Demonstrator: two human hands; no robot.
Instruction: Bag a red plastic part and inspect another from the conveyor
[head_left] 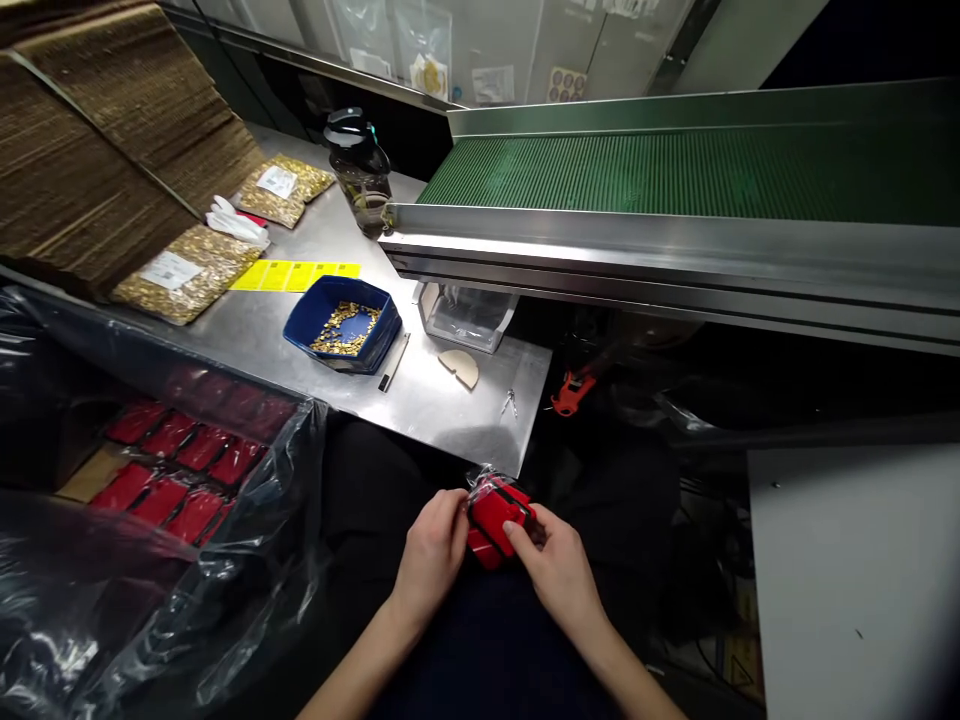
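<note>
Left hand: my left hand (433, 552) is curled against the left side of the red plastic part (495, 520), fingertips pinching its edge, so it is grasping the piece.
Right hand: my right hand (553, 562) grips the same part from the right, thumb laid on its top face, fingers under it.
Where the part is: low over my lap, just off the near edge of the bench (450, 400), held between both hands and touching both.
Wrapping: a crinkle of clear film (484, 477) clings to the far upper corner of the part.
Which way it lies: the part sits between the hands, a little nearer my right one; its long axis seems to run from near-left to far-right, though my fingers hide much of it.
Nearer hand: the right covers more of it; the left holds only the edge.
To my left: a plastic-lined carton (247, 540) holding rows of red pieces (180, 465), well apart from the hands.
On the bench: a blue tray (300, 322) of small brass parts (343, 330), beyond reach of either hand as they lie.
</note>
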